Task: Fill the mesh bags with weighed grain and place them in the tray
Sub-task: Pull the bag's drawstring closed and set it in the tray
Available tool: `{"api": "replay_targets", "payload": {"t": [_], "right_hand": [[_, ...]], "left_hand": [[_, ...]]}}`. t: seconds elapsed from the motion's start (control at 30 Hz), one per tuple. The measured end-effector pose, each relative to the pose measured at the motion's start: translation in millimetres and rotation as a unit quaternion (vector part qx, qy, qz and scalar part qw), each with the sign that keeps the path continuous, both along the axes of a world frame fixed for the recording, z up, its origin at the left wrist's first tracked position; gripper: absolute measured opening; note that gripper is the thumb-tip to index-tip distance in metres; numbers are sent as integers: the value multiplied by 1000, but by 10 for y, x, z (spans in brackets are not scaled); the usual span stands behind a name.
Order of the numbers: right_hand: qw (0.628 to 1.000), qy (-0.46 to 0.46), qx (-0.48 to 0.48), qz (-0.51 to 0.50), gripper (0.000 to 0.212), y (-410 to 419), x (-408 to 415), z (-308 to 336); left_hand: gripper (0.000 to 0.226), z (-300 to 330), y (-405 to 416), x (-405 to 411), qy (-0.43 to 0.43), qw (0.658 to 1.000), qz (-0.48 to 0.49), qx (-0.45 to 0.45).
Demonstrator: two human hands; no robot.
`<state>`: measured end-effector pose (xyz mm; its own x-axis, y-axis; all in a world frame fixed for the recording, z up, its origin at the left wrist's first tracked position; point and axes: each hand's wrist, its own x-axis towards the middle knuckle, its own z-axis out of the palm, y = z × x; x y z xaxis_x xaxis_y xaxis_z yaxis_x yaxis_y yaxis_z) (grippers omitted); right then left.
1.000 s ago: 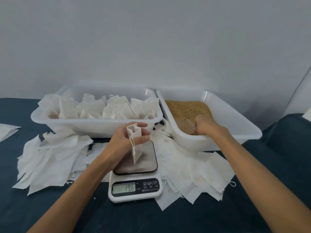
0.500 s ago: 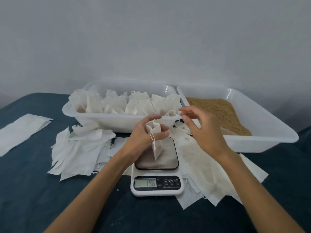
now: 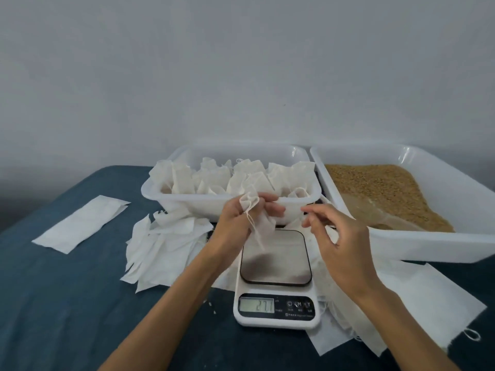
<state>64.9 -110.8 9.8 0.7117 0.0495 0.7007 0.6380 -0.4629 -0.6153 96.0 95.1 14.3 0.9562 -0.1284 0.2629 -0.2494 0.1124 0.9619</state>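
The left hand [image 3: 235, 218] holds a small white bag [image 3: 258, 215] above the scale [image 3: 276, 277], with its fingers curled around the bag's top. A thin string hangs down from the bag. The right hand [image 3: 337, 236] is just beside it, fingers bent loosely and apart, holding nothing. The scale sits on the dark blue tabletop [image 3: 53, 303]. Behind it, the left tray [image 3: 187, 203] holds filled bags. The right tray [image 3: 428, 245] holds brown grain [image 3: 380, 188]. Flat empty bags [image 3: 160, 245] lie around the scale.
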Motion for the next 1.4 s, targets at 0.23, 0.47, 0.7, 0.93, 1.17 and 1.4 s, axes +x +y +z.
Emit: {"api": "replay_targets", "payload": {"t": [0.23, 0.47, 0.7, 0.93, 1.17, 1.4], "right_hand": [[1000, 4, 12, -3, 21, 5, -13, 4], [1000, 9, 12, -13, 22, -31, 10, -10], [999, -14, 16, -28, 19, -59, 16, 55], [995, -26, 78, -54, 19, -172, 15, 178], [979, -19, 188, -78, 15, -379, 43, 295], [974, -3, 214, -77, 15, -390, 59, 293]], "left_hand": [[28, 727, 556, 745, -26, 992, 120, -18], [31, 634, 512, 1281, 80, 965, 99, 231], [20, 583, 531, 1190, 58, 914, 110, 386], [26, 787, 553, 967, -23, 902, 202, 380], [21, 471, -324, -94, -348, 850, 155, 365], [44, -67, -1146, -405, -229, 728, -51, 644]]}}
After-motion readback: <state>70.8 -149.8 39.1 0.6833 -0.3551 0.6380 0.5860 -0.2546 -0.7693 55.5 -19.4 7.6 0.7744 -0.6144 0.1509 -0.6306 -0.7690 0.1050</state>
